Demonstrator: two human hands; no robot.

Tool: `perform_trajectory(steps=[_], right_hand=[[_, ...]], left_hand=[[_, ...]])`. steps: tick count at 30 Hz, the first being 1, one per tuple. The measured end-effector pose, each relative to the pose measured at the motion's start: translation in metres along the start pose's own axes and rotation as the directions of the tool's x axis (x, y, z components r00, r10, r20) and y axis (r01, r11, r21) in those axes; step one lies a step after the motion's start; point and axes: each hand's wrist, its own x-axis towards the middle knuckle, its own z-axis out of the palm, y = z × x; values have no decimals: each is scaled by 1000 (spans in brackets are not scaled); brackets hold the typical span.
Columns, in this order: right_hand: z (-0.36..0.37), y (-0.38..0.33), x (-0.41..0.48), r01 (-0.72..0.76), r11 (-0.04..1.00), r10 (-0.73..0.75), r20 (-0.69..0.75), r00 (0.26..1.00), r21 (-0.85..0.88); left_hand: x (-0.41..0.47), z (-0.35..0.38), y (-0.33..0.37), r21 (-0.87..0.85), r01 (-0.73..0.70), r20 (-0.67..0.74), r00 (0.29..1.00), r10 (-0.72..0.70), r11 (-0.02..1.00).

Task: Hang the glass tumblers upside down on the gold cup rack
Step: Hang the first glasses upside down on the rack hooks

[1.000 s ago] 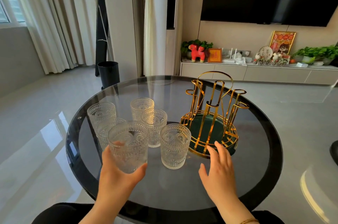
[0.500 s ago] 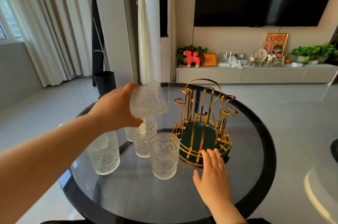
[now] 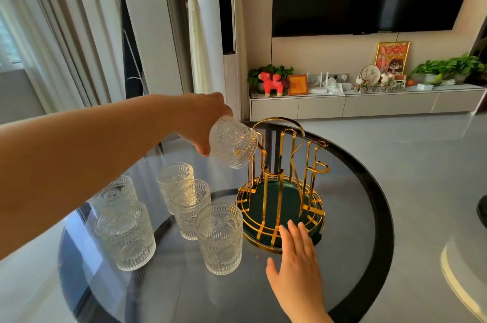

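A: Where's the tumbler rn?

B: Left hand (image 3: 203, 122) has one embossed glass tumbler (image 3: 233, 145) clamped by its base end, tipped over w/ the mouth facing down-right, right at the top of the gold cup rack (image 3: 282, 185). Looks like it's being angled so the mouth can slide over a prong, prob the upper-left one.

A: And the other hand?

B: Right hand (image 3: 296, 267) is flat, fingers spread, gripping nothing. Fingertips (image 3: 292, 228) sit at the rack's front rim, I'd say to stop it sliding on the glass bench (image 3: 350, 217) while the tumbler goes on.

A: Rest of the glasses?

B: Five more upright on the bench, left of the rack, bunched close. Nearest one (image 3: 220, 238) is just beside the rack base; another (image 3: 126, 235) is nearer the bench's left edge. No tumbler hung on the rack yet.

A: Anything unclear?

B: Yep. The tumbler covers the prong behind it, so can't tell if rim is touching metal or just near. Left fingers mostly hidden behind the glass. Glare thru the clear bench makes the rack's foot hard to read, and the bench's near edge is cut off.
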Motion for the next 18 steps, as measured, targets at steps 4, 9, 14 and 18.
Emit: perform_trajectory(steps=[4, 9, 14, 18], right_hand=[[-1, -2, 2, -4, 1000, 4, 12, 1000, -13], [1, 0, 4, -15, 999, 15, 3, 1000, 32], [1, -1, 6, -20, 999, 18, 37, 999, 42], [-2, -4, 6, -12, 1000, 11, 41, 999, 24]], left_hand=[[17, -9, 13, -26, 32, 130, 991, -29, 999], [32, -10, 20, -184, 19, 195, 981, 18, 983], [43, 9, 19, -341, 10, 126, 991, 36, 940], [49, 20, 20, -340, -33, 101, 992, 71, 940]])
